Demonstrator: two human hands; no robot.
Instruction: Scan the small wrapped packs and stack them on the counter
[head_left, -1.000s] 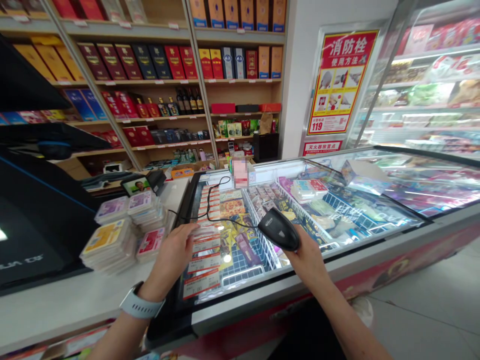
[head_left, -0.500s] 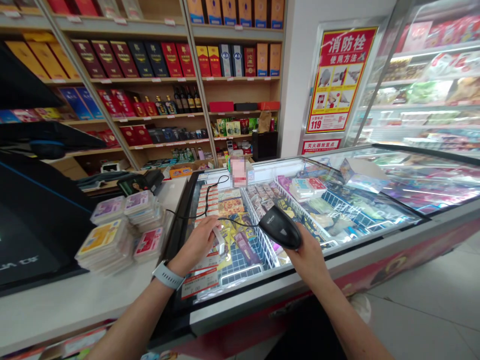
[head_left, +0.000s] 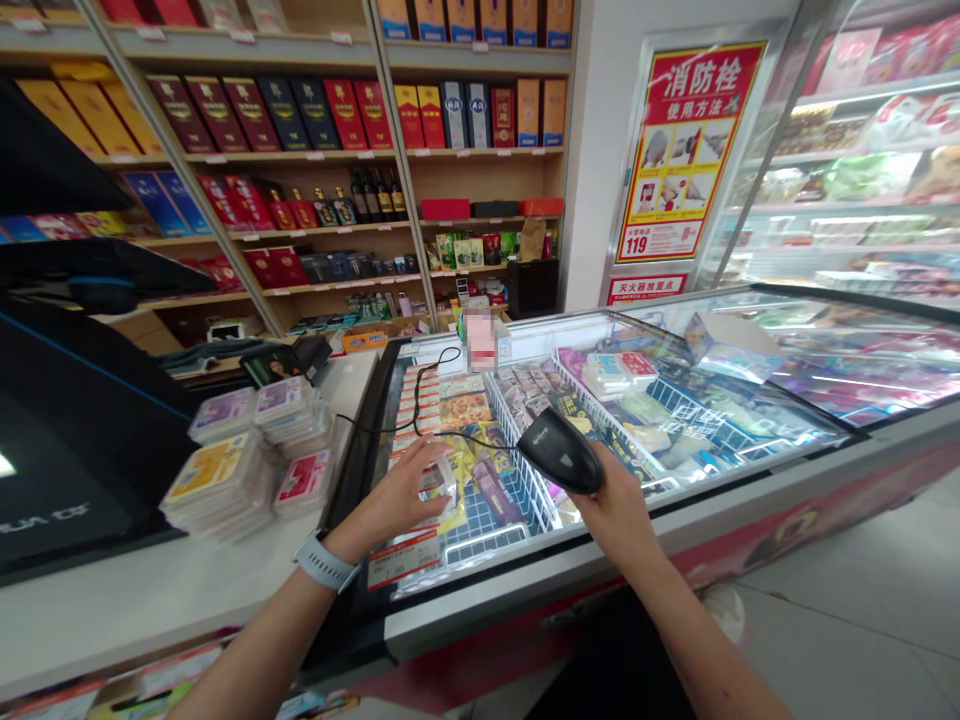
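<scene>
My right hand (head_left: pixel 616 505) is wrapped round a black handheld scanner (head_left: pixel 559 452), held over the glass top of the freezer (head_left: pixel 427 610). A thin black cable (head_left: pixel 420 405) runs from the scanner across the glass to the left. My left hand (head_left: pixel 401 490), with a pale watch on the wrist, is over the freezer's left part, thumb and fingers curved round a small clear, whitish item (head_left: pixel 437 480) that is hard to make out. Below the glass lie packets and wire baskets (head_left: pixel 536 490).
Stacks of clear plastic boxes with coloured labels (head_left: pixel 214 480) stand on the white counter (head_left: pixel 225 580) at left, beside a dark monitor (head_left: pixel 67 430). A white carton (head_left: pixel 731 345) sits on the freezer's far right part. Shelves of boxes and bottles (head_left: pixel 367 195) line the back.
My left hand has turned and its fingers have spread more around the small clear item. The scanner in my right hand has barely moved. The view has shifted slightly.
</scene>
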